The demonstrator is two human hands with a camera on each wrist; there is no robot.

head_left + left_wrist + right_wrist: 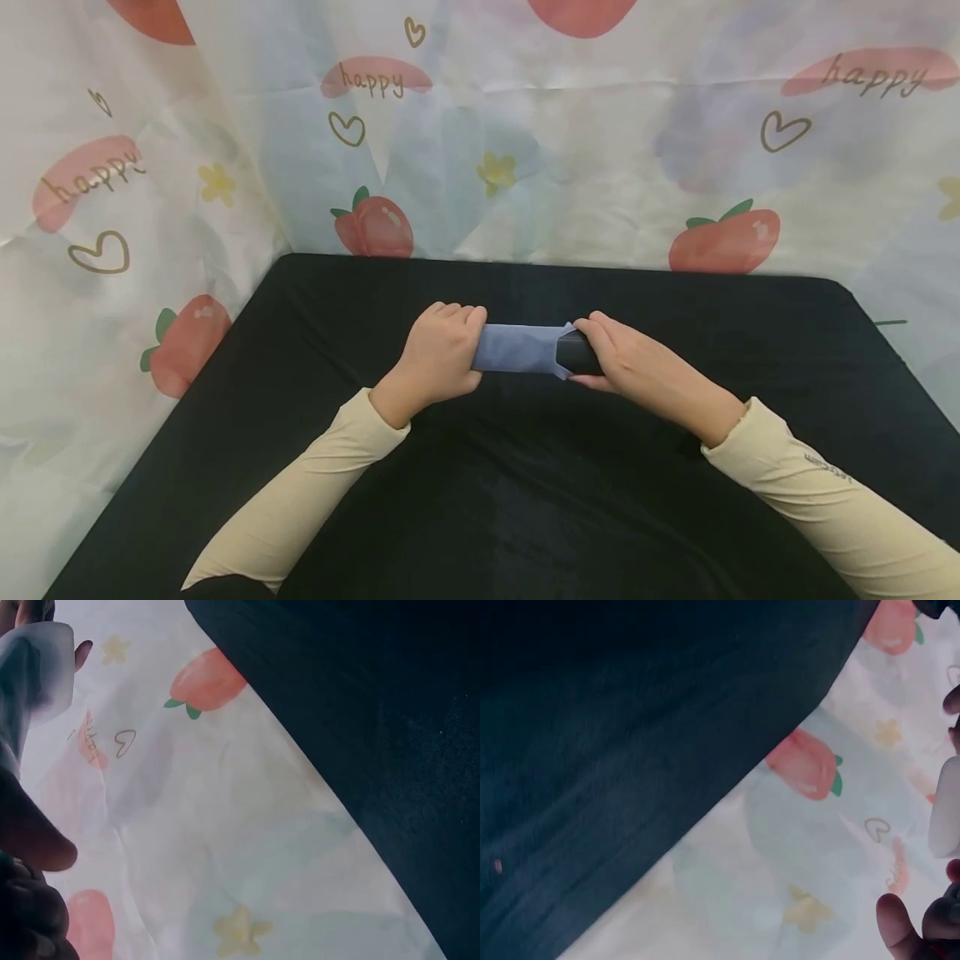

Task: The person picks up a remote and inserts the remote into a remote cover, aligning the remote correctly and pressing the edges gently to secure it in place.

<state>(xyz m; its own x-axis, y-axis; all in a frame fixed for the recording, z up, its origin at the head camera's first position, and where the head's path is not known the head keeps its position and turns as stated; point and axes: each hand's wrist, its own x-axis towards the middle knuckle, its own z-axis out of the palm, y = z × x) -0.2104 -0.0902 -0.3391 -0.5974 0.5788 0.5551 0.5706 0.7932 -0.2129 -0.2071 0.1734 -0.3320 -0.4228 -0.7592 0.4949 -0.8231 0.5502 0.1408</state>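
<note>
A blue-grey sleeve (517, 348) is held level above the black surface, between both hands in the head view. From its notched right end sticks a smooth black object (579, 354), whose kind is mostly hidden by the sleeve. My left hand (442, 354) grips the sleeve's left end with curled fingers. At the other end my right hand (633, 358) pinches the black object, thumb below and fingers above. A whitish rounded end (56, 671) shows at the left wrist view's upper left. In the right wrist view, a pale rounded piece (946, 810) appears near the right hand (915, 926).
Black cloth (525, 500) covers the wide tabletop under both arms. Pale curtains (570, 167) printed with fruit, hearts and flowers rise along its back and left sides.
</note>
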